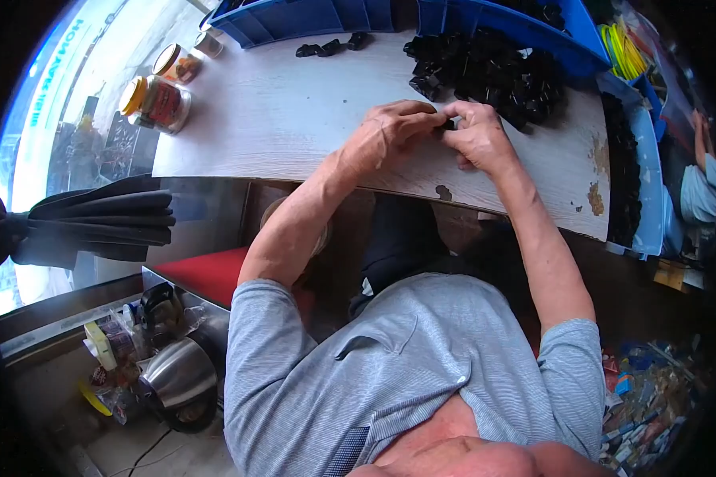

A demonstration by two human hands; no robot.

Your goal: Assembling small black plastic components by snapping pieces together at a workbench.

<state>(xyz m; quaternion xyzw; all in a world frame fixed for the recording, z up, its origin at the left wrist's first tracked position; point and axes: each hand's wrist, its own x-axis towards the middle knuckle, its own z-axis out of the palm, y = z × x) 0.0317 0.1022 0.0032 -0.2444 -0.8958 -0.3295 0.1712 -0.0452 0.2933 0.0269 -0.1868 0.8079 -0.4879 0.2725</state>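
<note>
My left hand (396, 127) and my right hand (479, 137) meet over the near half of the white table (278, 127). Both are closed, fingertips pinched together around a small black part (451, 124). Most of that part is covered by my fingers, so its exact kind cannot be made out. Just beyond my right hand lies a heap of similar black plastic parts (493, 75). A few loose black pieces (330, 48) sit in a row farther left, by the back edge.
Blue bins (310, 24) line the back; a lighter blue crate (649, 175) with black parts stands at the right. Yellow-lidded jars (161, 105) occupy the left corner. A metal kettle (180, 372) is at lower left, a dark curtain (103, 222) above it. Another person's arm (702, 139) shows far right.
</note>
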